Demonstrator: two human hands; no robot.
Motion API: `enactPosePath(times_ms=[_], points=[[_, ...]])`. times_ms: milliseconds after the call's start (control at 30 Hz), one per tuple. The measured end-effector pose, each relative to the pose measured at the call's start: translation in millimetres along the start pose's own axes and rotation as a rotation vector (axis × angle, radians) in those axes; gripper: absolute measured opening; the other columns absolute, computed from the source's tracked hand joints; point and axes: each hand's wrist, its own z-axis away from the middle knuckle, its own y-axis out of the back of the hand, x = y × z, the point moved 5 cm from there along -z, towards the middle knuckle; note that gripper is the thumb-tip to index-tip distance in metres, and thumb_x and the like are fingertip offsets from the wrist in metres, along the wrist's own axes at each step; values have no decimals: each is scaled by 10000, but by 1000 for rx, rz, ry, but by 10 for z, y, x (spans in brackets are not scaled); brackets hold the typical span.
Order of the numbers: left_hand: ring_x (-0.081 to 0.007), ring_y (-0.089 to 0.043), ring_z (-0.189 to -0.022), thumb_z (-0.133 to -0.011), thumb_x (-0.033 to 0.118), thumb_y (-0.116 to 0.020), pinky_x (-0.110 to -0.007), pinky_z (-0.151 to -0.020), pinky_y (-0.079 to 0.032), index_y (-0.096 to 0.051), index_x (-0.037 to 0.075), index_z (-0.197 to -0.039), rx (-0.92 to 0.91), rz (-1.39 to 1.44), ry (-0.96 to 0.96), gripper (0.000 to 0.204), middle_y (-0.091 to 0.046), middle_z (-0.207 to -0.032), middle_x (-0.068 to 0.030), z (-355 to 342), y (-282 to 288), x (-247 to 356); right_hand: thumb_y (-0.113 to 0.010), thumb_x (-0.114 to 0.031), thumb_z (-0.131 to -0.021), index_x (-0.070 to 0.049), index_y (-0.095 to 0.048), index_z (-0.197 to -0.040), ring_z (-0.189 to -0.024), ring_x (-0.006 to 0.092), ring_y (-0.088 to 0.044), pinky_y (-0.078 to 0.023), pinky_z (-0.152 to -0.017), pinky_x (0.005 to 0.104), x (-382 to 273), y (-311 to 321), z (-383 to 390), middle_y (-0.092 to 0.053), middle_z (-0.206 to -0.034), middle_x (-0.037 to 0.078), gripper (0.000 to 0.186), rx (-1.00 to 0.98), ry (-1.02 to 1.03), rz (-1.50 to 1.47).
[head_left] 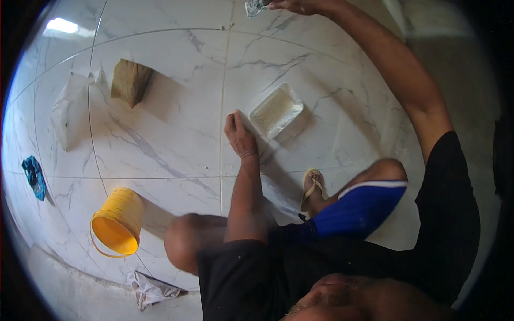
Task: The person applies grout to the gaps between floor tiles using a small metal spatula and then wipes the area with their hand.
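Note:
My left hand [241, 135] is down by the floor tiles, close to the dark joint between two tiles. Its fingers are curled together, and whatever they may hold is hidden. Just right of it stands a white rectangular tub [277, 111] with an off-white material inside. My right arm reaches far forward to the top edge. There my right hand [300, 5] grips a small grey-and-white speckled piece [256, 7], partly cut off by the picture's edge; I cannot tell its exact kind.
At the left are a brown paper bag [130, 83], a crumpled clear plastic bag [70, 109] and a crumpled blue item [34, 177]. A yellow bucket [120, 216] stands left of my knee, with a greyish cloth [152, 291] behind it. My sandalled foot [312, 187] is below the tub.

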Motion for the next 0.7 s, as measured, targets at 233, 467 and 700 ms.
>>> enactPosePath(times_ms=[233,467,700], points=[[-372,-605,-1117,-1041,231,-576,-445,-980,-497,-592,-15,-1368,77,319,346,410,-600,-1262,-201,-4,265,284,-684,-154,-866,-85,-760,-1031,-829,361,-710,-542,-749,490,328,-121,417,-738,-865,177,194,-140,-173,184],[-381,-622,-1094,-1024,320,-636,-451,-940,-516,-578,15,-1403,-331,292,274,491,-617,-1180,-214,205,109,293,-650,-155,-950,-145,-714,-1097,-1060,312,-652,-546,-892,450,643,-883,149,-669,-1080,92,160,44,69,43],[-352,-669,-1009,-1027,224,-631,-416,-854,-564,-544,43,-1461,-280,233,295,478,-619,-1173,-203,186,100,356,-661,-218,-959,-139,-708,-1172,-1040,289,-650,-540,-906,428,864,-1498,-299,-676,-1090,63,232,315,191,-113]])
